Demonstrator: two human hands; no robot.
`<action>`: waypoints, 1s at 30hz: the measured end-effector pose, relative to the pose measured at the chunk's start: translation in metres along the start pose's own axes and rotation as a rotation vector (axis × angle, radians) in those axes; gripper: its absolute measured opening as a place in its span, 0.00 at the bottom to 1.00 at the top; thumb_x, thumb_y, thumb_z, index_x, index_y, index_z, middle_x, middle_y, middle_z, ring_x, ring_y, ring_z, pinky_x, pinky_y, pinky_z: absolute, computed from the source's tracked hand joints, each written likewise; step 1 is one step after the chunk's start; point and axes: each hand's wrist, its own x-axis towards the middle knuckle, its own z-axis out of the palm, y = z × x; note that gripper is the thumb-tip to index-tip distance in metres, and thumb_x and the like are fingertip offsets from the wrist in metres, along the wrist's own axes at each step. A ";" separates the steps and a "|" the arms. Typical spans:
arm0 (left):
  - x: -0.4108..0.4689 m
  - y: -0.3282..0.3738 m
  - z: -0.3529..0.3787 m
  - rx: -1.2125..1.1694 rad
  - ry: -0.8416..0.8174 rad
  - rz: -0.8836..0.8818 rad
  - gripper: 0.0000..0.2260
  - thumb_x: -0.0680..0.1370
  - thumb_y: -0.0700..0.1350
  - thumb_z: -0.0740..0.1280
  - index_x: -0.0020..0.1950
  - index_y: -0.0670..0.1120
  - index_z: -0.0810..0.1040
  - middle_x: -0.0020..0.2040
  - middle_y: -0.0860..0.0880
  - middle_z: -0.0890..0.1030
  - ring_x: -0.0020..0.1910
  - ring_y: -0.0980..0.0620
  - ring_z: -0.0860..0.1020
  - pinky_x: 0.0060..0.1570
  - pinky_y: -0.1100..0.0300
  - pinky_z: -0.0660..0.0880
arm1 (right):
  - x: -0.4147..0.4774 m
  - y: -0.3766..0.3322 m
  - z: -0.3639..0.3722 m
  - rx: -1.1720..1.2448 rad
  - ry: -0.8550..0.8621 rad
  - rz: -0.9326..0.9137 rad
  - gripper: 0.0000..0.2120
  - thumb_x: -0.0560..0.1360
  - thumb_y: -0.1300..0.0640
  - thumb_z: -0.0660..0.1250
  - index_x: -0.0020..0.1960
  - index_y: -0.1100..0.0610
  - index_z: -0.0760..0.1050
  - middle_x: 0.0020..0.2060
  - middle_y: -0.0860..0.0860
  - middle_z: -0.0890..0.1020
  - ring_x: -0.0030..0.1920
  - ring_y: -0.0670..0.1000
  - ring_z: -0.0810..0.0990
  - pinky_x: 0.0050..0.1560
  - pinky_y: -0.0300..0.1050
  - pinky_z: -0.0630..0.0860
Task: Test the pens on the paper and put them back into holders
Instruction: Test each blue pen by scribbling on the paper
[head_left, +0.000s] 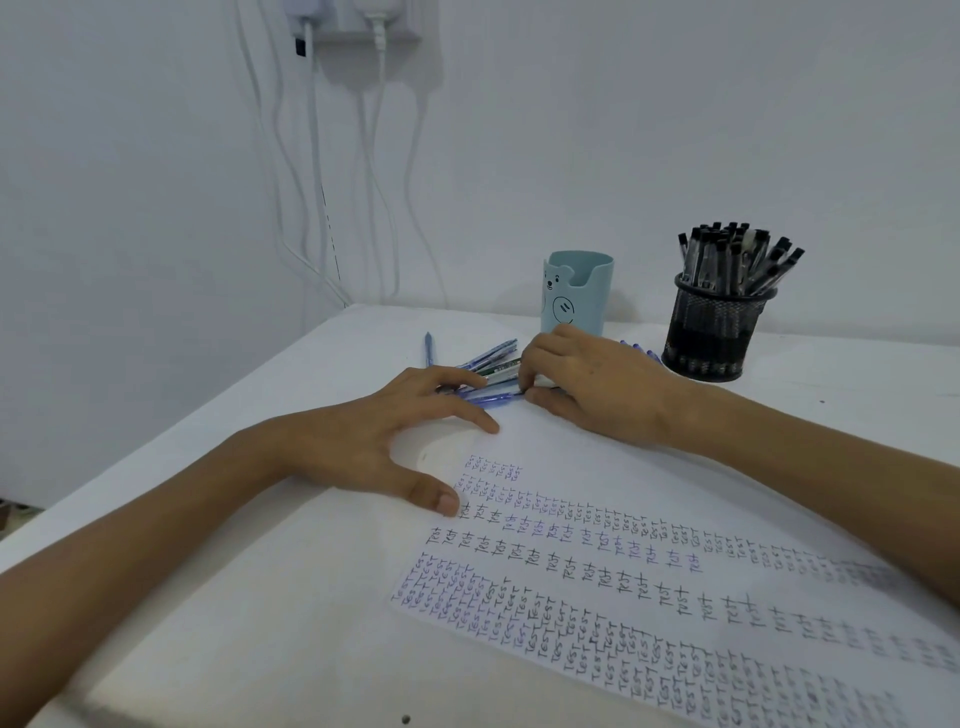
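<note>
Both hands on the loose pens (491, 364); white table (249, 597), white wall (649, 130) behind.
Left hand (384, 436): fingers straight and spread, tips resting on the pens, thumb on the scribbled paper (623, 582). Right hand (597, 389): fingers curled, pinching the pile against the thumb. The pile lies in front of the teal holder (579, 291); the black mesh holder (714, 332), full, stands to its right. White cables (313, 156) hang down the wall.

Mesh holder (714, 332) is black metal wire; teal cup (576, 296) smooth matt plastic. Loose pens (488, 358) are glossy plastic, some see-thru blue. Paper (675, 597) matt; tabletop (260, 623) smooth white, prob. laminate, hard to tell.
</note>
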 end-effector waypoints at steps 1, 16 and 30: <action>0.001 -0.001 0.000 0.014 0.003 0.003 0.36 0.66 0.78 0.72 0.72 0.74 0.69 0.80 0.67 0.56 0.81 0.60 0.55 0.80 0.49 0.57 | 0.000 0.000 0.000 -0.006 -0.018 -0.010 0.14 0.83 0.46 0.56 0.58 0.52 0.75 0.56 0.46 0.77 0.58 0.50 0.73 0.54 0.54 0.77; -0.005 0.013 -0.005 -0.035 -0.051 -0.047 0.31 0.71 0.61 0.77 0.73 0.69 0.70 0.77 0.72 0.53 0.80 0.67 0.51 0.70 0.76 0.53 | 0.000 -0.006 -0.017 0.131 0.224 0.161 0.34 0.77 0.29 0.59 0.31 0.59 0.63 0.25 0.53 0.70 0.29 0.51 0.66 0.33 0.39 0.57; -0.005 0.012 -0.005 -0.040 -0.046 -0.051 0.32 0.71 0.62 0.77 0.73 0.70 0.70 0.78 0.71 0.54 0.80 0.68 0.50 0.69 0.79 0.51 | 0.004 -0.021 -0.014 0.443 0.525 0.243 0.24 0.84 0.49 0.61 0.32 0.57 0.75 0.27 0.46 0.73 0.30 0.45 0.69 0.34 0.40 0.65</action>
